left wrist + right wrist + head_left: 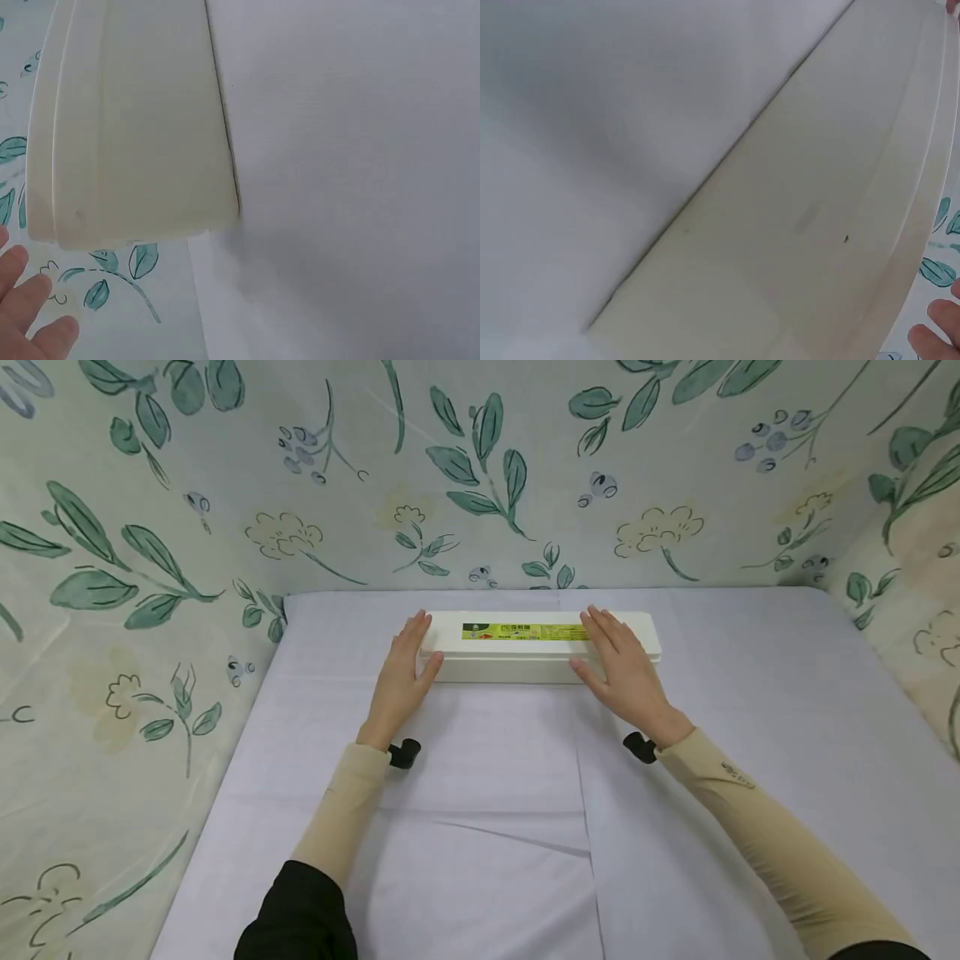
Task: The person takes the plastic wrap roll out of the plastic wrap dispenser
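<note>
A long white cling film box (pixel 510 670) lies crosswise toward the back of the table, its lid on and a yellow-green label (pixel 517 632) along the top. At its left end is my left hand (pixel 400 681), fingers extended and thumb by the front corner. My right hand (pixel 628 675) lies over the right part of the lid, fingers straight and thumb at the front edge. From the left wrist, the box's plain front wall (pixel 157 120) and some fingertips (pixel 56 337) show. The right wrist view has the same wall (pixel 780 217); whether either hand presses on it, I cannot tell.
A white cloth (pixel 480 877) with fold creases covers the table. Leaf-patterned fabric (pixel 480 468) hangs behind the table's back edge and runs down its left and right sides. Black wrist camera mounts (pixel 405 753) sit under both wrists.
</note>
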### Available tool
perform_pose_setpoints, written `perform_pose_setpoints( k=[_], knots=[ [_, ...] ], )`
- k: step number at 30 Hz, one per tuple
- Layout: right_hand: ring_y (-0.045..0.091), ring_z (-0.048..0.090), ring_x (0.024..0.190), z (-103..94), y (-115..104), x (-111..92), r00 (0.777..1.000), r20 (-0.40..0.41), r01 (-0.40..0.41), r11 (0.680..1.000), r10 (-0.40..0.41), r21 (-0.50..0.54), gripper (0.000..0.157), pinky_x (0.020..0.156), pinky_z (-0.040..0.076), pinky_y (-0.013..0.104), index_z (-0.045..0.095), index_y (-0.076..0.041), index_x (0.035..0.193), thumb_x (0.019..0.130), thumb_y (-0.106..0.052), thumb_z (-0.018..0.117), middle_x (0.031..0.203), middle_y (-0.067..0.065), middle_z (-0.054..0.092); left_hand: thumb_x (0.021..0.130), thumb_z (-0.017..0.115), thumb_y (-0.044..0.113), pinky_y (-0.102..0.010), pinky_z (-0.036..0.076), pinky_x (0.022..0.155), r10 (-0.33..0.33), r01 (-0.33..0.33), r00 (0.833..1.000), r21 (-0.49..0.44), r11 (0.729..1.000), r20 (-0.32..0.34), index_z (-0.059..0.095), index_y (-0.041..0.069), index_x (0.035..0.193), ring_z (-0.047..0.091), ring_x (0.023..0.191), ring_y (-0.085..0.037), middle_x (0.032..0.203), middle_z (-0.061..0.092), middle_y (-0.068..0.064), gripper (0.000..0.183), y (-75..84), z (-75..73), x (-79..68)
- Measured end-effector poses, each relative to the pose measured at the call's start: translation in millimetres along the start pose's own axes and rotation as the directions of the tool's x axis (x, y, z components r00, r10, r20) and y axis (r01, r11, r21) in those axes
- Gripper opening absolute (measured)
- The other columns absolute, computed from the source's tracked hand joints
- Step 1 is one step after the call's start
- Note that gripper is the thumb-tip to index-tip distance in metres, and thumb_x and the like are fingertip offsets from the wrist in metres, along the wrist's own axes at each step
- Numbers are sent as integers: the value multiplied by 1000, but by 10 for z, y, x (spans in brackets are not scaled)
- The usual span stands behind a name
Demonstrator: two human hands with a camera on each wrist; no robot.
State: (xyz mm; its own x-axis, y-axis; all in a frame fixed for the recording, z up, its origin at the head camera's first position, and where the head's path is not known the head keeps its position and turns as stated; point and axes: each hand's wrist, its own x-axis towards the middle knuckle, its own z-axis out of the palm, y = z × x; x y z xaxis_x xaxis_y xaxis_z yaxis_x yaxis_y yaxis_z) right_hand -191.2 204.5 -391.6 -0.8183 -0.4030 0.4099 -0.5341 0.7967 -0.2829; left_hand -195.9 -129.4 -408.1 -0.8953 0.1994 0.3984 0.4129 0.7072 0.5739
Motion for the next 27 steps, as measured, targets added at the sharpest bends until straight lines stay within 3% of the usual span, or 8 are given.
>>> perform_pose_setpoints(
  k=[3,6,9,13,20,23,25,27],
  knots=[
    [32,20,141,-44,48,41,1000,3,16,999,-17,42,70,114,13,43,27,0,149,95,-31,59,154,17,26,96,58,25,-36,18,114,-43,36,999,-191,981,-29,32,7,149,23,141,-20,154,29,-7,61,-106,-31,0],
    [31,20,141,-74,85,78,999,22,33,996,-35,81,74,114,15,43,26,0,149,93,-32,62,154,16,25,94,63,23,-34,21,113,-109,101,994,-355,930,-3,31,8,149,26,140,-20,153,30,-7,66,-170,-48,5],
    [30,19,142,-94,107,120,998,48,45,993,-51,111,79,114,16,44,24,-1,150,90,-31,66,155,14,24,92,66,18,-30,21,112,-194,204,978,-532,822,75,26,9,151,23,141,-17,155,26,-4,72,-206,-57,16],
    [30,20,142,-114,125,184,994,82,63,988,-75,139,85,113,18,45,22,-3,151,86,-30,71,155,13,24,88,67,4,-30,19,113,-260,301,950,-715,631,170,21,7,152,20,142,-16,156,22,-3,80,-219,-70,45],
    [27,19,142,-128,117,290,981,166,69,983,-98,171,95,113,18,45,18,-10,154,83,-38,75,157,8,20,82,58,-19,-28,23,111,-286,363,921,-851,380,265,12,4,153,15,143,-20,158,15,-7,87,-268,-31,103],
    [27,19,142,-113,114,338,974,186,99,979,-132,178,98,113,19,46,17,-11,154,81,-39,76,157,7,20,80,55,-23,-25,25,110,-289,385,909,-869,310,300,9,4,153,15,143,-19,158,12,-8,90,-294,1,113],
    [27,20,142,-102,107,370,968,193,124,976,-159,182,99,112,20,46,18,-11,154,79,-40,77,157,7,20,79,54,-24,-24,25,110,-294,401,901,-871,282,319,7,5,153,15,143,-19,159,11,-7,92,-318,25,119],
    [28,21,141,-89,99,405,963,195,151,971,-187,186,100,112,20,46,19,-10,153,79,-40,78,157,7,21,78,53,-25,-24,24,110,-301,411,895,-870,271,330,7,6,153,15,143,-18,159,10,-6,93,-344,53,126]
  ],
)
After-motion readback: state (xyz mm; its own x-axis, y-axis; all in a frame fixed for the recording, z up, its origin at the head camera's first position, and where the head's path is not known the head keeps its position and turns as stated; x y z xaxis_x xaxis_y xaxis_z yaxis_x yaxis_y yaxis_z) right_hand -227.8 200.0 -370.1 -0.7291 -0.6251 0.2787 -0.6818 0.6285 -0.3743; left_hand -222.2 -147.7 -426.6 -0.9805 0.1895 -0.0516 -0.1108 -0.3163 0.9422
